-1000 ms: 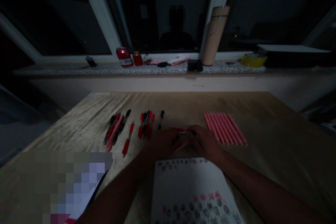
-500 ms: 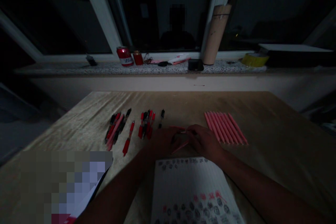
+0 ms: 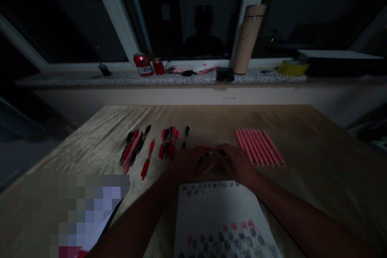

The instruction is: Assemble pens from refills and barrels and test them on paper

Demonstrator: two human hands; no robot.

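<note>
My left hand [image 3: 189, 163] and my right hand [image 3: 234, 163] meet just beyond the top edge of a lined notebook [image 3: 205, 209]. Their fingers are bent inward and pinched around something small and pale, too dark to name. A slim pink stick [image 3: 211, 167] slants between the two hands below the fingertips; which fingers grip it is unclear. Another pink piece [image 3: 203, 146] shows just behind the left fingers. Right of my right hand lies a neat row of pink pencil-like sticks [image 3: 258, 147]. A black pen [image 3: 186, 136] lies beyond my left hand.
Red and black pens [image 3: 168, 143] lie in a group to the left, beside a single red pen [image 3: 147, 159] and a mixed pile [image 3: 133, 149]. A blurred-out item [image 3: 99, 217] sits front left. On the windowsill stand a red can [image 3: 143, 64], a cardboard tube [image 3: 249, 40] and yellow tape [image 3: 293, 68].
Both hands stay in nearly the same place, with only a slight shift of the fingers. The pens, pink sticks and notebook have not moved.
</note>
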